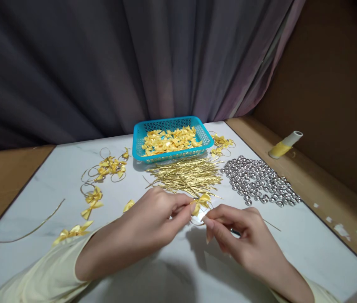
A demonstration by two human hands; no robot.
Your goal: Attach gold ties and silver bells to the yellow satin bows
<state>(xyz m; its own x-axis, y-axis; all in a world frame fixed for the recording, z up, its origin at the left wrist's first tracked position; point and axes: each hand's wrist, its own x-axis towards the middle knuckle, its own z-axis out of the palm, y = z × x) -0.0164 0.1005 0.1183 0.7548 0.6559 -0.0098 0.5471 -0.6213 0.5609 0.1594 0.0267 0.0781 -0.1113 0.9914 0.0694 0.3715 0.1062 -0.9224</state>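
Note:
At the middle of the near table, my left hand (162,219) pinches a yellow ribbon bow (202,202) between thumb and fingertips. A thin gold cord (198,224) curves in a loop below the bow. The fingertips of my right hand (238,231) are closed on the cord's end, close beside the bow. Something small and shiny shows under the right fingers, too hidden to name. Just beyond both hands lies a pile of gold cords (186,174). Silver beads or bells (260,181) are spread to the right of that pile.
A blue basket (137,141) of yellow bows stands at the back. Bows with cord loops (112,166) lie left, others (222,143) right of the basket. A single cord (36,229) lies far left. A white tube (287,144) stands at right. A curtain (153,59) hangs behind.

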